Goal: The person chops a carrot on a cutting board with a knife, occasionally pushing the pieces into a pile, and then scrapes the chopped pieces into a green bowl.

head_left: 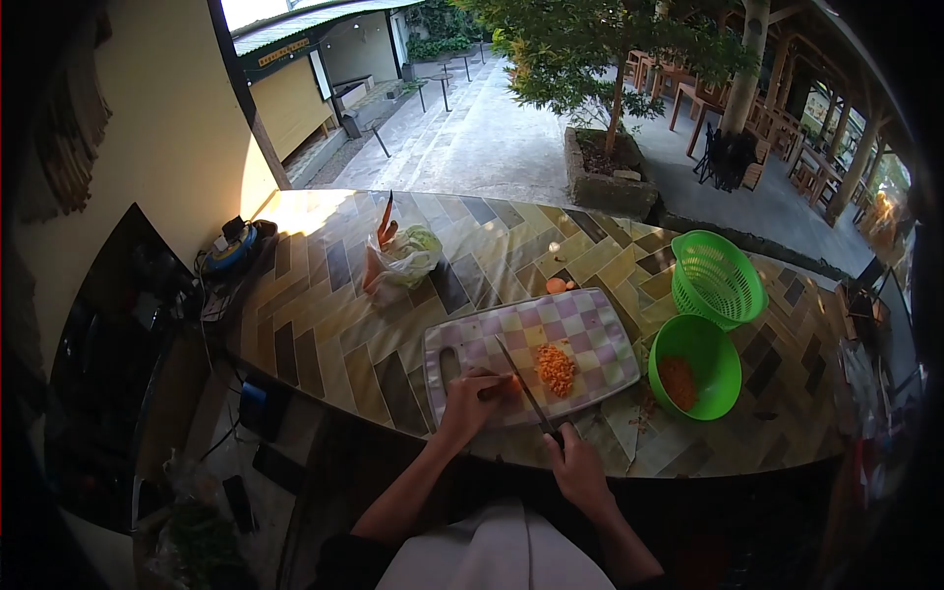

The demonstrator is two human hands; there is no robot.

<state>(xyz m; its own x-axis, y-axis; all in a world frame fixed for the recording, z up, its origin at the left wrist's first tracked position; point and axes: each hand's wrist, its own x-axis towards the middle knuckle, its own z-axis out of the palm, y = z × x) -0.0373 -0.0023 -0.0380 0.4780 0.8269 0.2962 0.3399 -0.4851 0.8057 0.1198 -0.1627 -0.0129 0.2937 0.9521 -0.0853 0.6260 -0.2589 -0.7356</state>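
My left hand [470, 401] presses a piece of carrot [511, 384] onto the checkered cutting board [462, 334], fingers bent around it. In my right hand [578, 464] is the black handle of a knife [524, 383]. Its blade slants up and left across the board, just right of the carrot piece. A small heap of diced carrot [556, 371] lies on the board to the right of the blade. Some orange carrot pieces [558, 285] rest at the board's far edge.
Right of the board stands a green bowl [726, 379] with orange bits inside; a green colander [723, 270] tilts behind it. Further back left sits a plastic bag [398, 265] with leafy vegetable and carrots. Cables and a device [232, 246] occupy the table's left end.
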